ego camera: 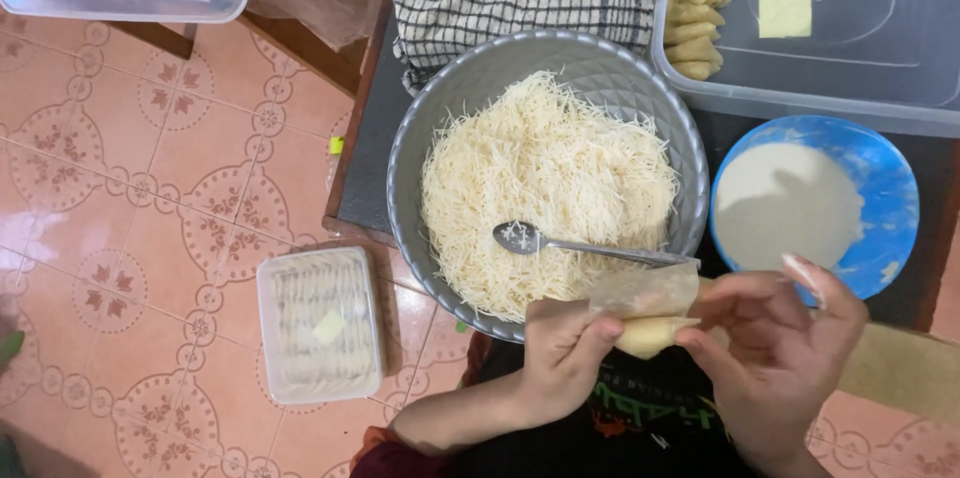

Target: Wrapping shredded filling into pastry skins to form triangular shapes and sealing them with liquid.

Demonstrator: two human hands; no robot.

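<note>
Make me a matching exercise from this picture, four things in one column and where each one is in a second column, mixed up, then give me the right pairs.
Things:
1. spoon
2. blue bowl
3. lidded box
4. half-rolled wrapper

Places:
A. on the tiled floor
B. between the left hand and right hand
C. lying on the shredded noodles in the grey bowl
D. on the dark table, right of the grey bowl

Pairs: 1-C, 2-D, 3-A, 4-B

Both the left hand [565, 353] and right hand [775, 358] pinched a pale wrapper roll [648, 313] at the table's near edge. Behind it sat a grey bowl [440, 108] of shredded noodles [545, 188] with a spoon [585, 246].
</note>
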